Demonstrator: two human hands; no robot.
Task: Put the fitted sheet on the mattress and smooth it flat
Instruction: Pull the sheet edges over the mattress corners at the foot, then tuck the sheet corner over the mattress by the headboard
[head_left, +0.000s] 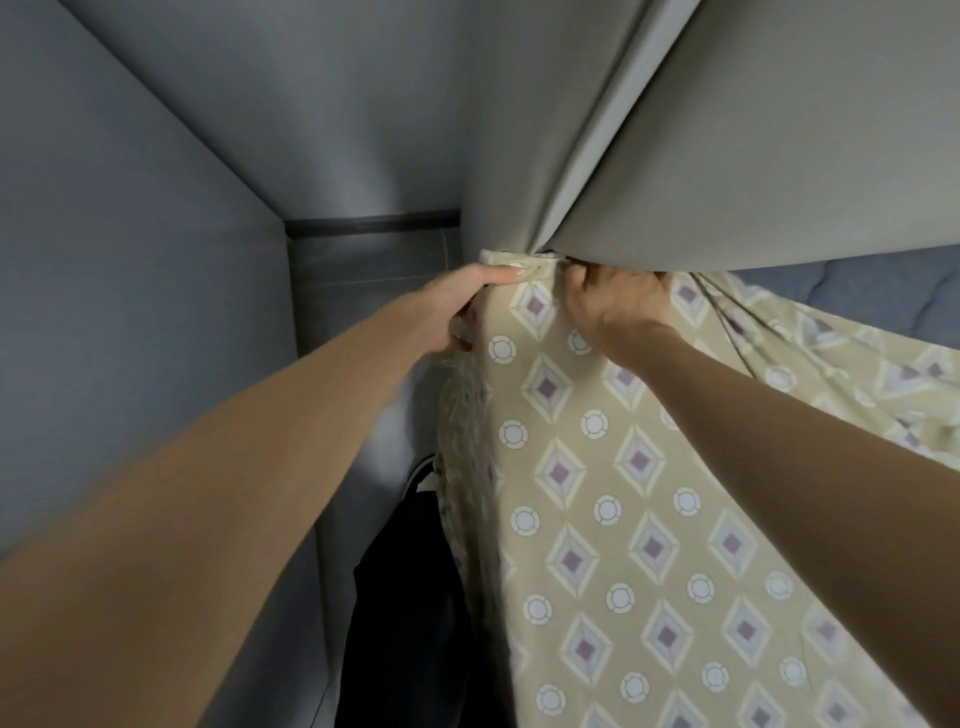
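Grey walls (156, 208) and a curtain (753, 156) crowd the corner at twelve o'clock, where our left grip (467, 306) and right grip (618, 304) both clamp the fitted sheet (623, 519) by its hem; we should stretch it evenly down over the mattress (883, 291) corner.

No text, label, brand, number or sign can be read. The fitted sheet (623, 467), spreading from the centre toward 5 o'clock, carries only a printed pattern of diamonds and rings, with no lettering.
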